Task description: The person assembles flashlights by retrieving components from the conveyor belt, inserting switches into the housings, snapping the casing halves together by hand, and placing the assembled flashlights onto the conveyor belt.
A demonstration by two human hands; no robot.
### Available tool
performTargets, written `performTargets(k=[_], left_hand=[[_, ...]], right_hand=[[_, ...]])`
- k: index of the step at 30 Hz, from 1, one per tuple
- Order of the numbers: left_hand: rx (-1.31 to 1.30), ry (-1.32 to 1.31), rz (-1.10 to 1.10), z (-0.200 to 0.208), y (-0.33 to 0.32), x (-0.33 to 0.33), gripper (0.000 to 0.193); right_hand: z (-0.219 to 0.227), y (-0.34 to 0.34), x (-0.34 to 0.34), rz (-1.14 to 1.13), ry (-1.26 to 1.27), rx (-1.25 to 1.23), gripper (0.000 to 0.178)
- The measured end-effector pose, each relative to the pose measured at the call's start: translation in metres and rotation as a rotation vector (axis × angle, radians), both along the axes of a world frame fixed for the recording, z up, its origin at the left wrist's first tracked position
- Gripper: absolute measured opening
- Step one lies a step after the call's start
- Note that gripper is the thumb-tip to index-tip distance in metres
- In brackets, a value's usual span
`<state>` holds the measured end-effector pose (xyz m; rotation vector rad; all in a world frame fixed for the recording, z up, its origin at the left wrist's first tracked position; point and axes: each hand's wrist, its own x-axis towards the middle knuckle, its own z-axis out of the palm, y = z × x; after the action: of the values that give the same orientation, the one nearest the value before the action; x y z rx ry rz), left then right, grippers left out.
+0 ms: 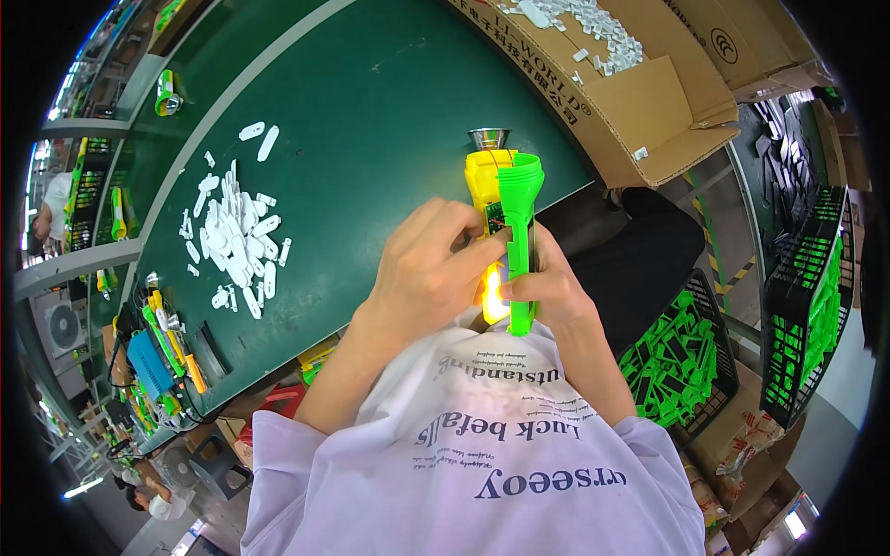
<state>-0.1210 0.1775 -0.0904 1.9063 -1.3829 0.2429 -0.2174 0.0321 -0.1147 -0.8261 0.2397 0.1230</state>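
My left hand [428, 269] and my right hand [547, 283] meet in front of my chest around a flashlight. The yellow flashlight body [484, 181] has a silver reflector [489, 139] at its far end, and a small circuit board shows on its side. A green flashlight half-shell [519, 222] lies against its right side, gripped by my right hand. My left fingers pinch the yellow body near the board. An orange glow shows between my palms.
A pile of small white plastic parts [236, 236] lies on the green table [371, 102] to the left. A cardboard box [630, 83] with white parts stands at the back right. Black crates of green shells [681, 357] sit at the right. Tools [167, 343] lie at the left edge.
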Motion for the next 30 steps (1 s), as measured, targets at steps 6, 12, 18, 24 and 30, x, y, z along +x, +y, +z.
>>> performTargets(k=[6, 12, 18, 24, 30], left_hand=[[-0.088, 0.525, 0.041, -0.005, 0.010, -0.006, 0.028], [-0.339, 0.926, 0.129, -0.010, 0.009, -0.007, 0.015], [-0.349, 1.057, 0.240, -0.014, 0.011, -0.017, 0.012], [-0.129, 0.795, 0.079, -0.030, 0.026, -0.049, 0.023], [-0.093, 0.878, 0.149, -0.037, 0.018, -0.070, 0.042]], right_hand=[[0.000, 0.005, 0.001, 0.053, -0.014, 0.019, 0.059], [0.006, 0.004, 0.008, 0.056, 0.057, -0.069, 0.052], [0.013, 0.006, 0.016, -0.050, 0.144, -0.024, 0.049], [0.017, 0.004, 0.019, -0.185, 0.124, -0.079, 0.059], [0.018, 0.002, 0.019, -0.243, 0.129, -0.162, 0.062]])
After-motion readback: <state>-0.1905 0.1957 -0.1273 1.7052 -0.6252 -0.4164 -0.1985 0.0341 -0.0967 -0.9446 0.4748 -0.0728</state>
